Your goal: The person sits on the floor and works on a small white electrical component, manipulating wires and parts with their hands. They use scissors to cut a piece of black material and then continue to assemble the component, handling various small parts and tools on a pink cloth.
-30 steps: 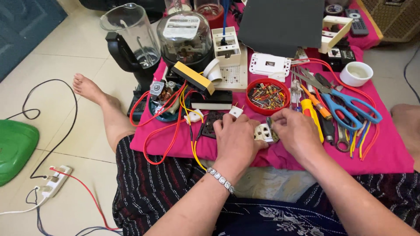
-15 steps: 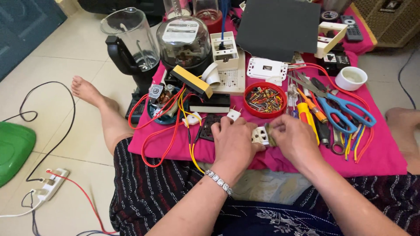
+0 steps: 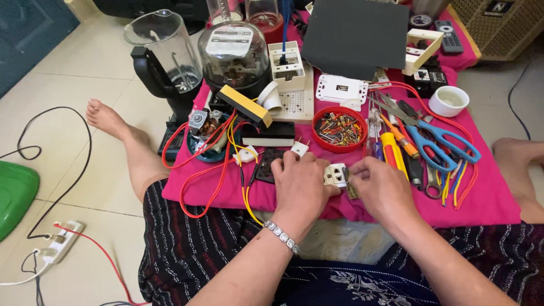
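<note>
The left hand [image 3: 299,190] held a small white socket [image 3: 335,174] over the pink cloth [image 3: 493,198]. Its fingers were curled around the socket's left side. The right hand [image 3: 381,187] was pinched shut on a little metal part [image 3: 352,190] that touched the socket's right edge. The two hands were close together, with the socket between them, near the front edge of the cloth and above the person's lap.

Just behind the left hand lay a small white plug [image 3: 299,148] and a dark square plate [image 3: 268,166]. A round red bowl [image 3: 340,128] full of little coloured bits sat farther back. To the right of the hands lay a yellow screwdriver [image 3: 392,152] and blue scissors [image 3: 439,141], next to a bunch of coloured wires [image 3: 453,184]. A white cup [image 3: 449,101] stood near the far right side.

Red and yellow wires [image 3: 226,147] looped on the left part of the cloth. Behind them stood a round glass meter [image 3: 233,52] and a clear blender jug [image 3: 164,51]. A bare foot [image 3: 105,118] rested on the tiled floor [image 3: 73,79] to the left. A white power strip [image 3: 62,241] lay on the floor near a green lid [image 3: 14,195].
</note>
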